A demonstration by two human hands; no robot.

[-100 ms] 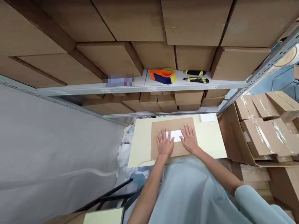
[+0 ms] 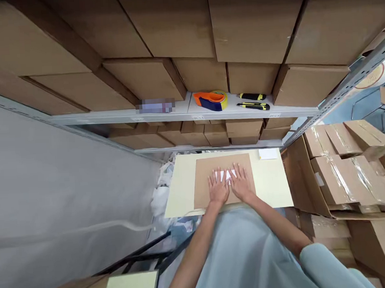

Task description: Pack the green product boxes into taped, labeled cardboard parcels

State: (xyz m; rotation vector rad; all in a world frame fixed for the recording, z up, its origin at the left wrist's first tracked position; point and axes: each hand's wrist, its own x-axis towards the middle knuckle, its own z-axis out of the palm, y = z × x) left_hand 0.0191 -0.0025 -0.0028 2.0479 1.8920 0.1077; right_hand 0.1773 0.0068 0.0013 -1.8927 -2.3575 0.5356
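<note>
A flat brown cardboard box (image 2: 203, 194) lies on the pale yellow tabletop in front of me. On its upper face is a white paper label (image 2: 227, 175), partly covered by fingers. My left hand (image 2: 219, 190) is laid flat over the label's left part, fingers spread and pointing away from me. Over the right part rests my right hand (image 2: 241, 186), also flat with its fingers apart. The two thumbs nearly meet below the label. Neither hand grips anything.
White paper slips (image 2: 268, 153) lie at the tabletop's (image 2: 181, 186) far right corner. Above, a grey shelf (image 2: 184, 115) bears cartons, an orange and blue tape dispenser (image 2: 210, 100) and two utility knives (image 2: 253, 106). A large carton (image 2: 307, 178) of taped boxes stands right; a grey wall (image 2: 67, 182) left.
Both hands have slid inward over the label, bringing the thumbs close together. The view has shifted slightly, so the scene sits a little lower.
</note>
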